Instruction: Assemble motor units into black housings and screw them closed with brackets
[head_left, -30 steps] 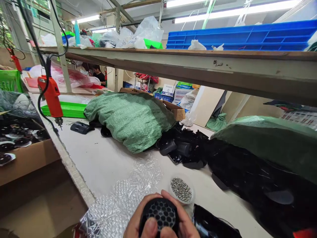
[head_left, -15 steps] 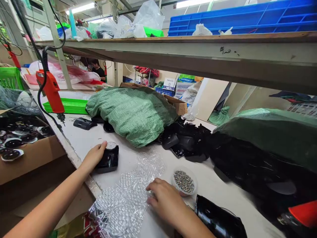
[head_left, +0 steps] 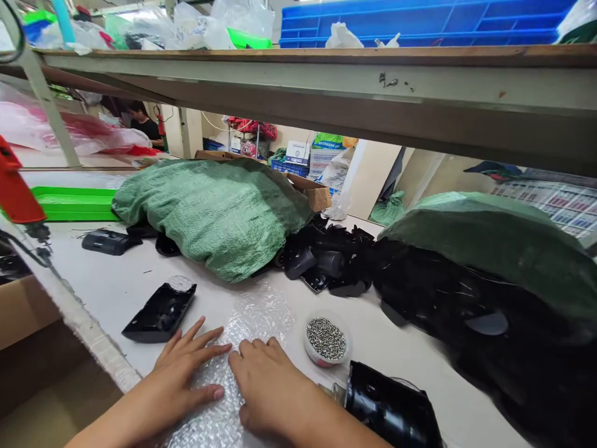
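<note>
My left hand (head_left: 189,367) lies flat with fingers spread on a sheet of bubble wrap (head_left: 247,330) at the near edge of the white table (head_left: 121,286). My right hand (head_left: 270,386) rests beside it on the same sheet, fingers curled down, and I cannot see anything in it. A black plastic housing (head_left: 161,311) lies on the table just left of my left hand, apart from it. A small round tub of metal screws (head_left: 326,339) stands right of my right hand. Another black part (head_left: 392,410) lies by my right wrist.
A green woven sack (head_left: 214,208) covers a heap at mid-table, with loose black parts (head_left: 326,264) beside it. A second green-covered black heap (head_left: 489,280) fills the right. A red power screwdriver (head_left: 16,193) hangs at left. A shelf (head_left: 326,74) runs overhead. A green tray (head_left: 69,204) sits behind.
My left hand let go of the black housing and came back onto the bubble wrap. My right hand shifted left onto the wrap. The view swung right.
</note>
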### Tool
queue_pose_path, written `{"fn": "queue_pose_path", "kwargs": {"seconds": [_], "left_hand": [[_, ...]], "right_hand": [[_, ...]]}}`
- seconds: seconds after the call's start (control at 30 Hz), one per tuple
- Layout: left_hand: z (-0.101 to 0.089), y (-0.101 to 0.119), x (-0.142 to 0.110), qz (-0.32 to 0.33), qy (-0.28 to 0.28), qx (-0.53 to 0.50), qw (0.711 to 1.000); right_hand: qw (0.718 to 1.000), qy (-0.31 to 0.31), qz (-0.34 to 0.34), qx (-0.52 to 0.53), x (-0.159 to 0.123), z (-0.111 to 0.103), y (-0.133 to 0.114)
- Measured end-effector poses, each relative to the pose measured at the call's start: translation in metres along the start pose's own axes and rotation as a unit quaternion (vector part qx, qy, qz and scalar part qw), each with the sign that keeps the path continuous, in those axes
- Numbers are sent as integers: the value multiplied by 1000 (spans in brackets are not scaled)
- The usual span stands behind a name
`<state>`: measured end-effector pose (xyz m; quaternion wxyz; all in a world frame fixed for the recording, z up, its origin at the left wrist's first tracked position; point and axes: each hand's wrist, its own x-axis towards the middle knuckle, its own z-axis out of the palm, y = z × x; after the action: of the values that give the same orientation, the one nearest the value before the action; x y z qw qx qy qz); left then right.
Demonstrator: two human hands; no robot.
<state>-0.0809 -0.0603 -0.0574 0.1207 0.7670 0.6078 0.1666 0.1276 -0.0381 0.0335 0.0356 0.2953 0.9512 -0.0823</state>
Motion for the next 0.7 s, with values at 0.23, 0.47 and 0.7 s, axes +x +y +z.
{"fn": "queue_pose_path", "kwargs": {"seconds": [0.23, 0.47, 0.7], "left_hand": [[-6, 14, 7, -9, -33, 17, 999], [-1, 20, -2, -27, -24, 37, 999], [-27, 51, 35, 10, 8, -33, 999]], "right_hand": [[1000, 22, -10, 10, -9, 3, -1], [979, 151, 66, 120, -33, -14, 22], [853, 370, 174, 325, -103, -24, 40]]}}
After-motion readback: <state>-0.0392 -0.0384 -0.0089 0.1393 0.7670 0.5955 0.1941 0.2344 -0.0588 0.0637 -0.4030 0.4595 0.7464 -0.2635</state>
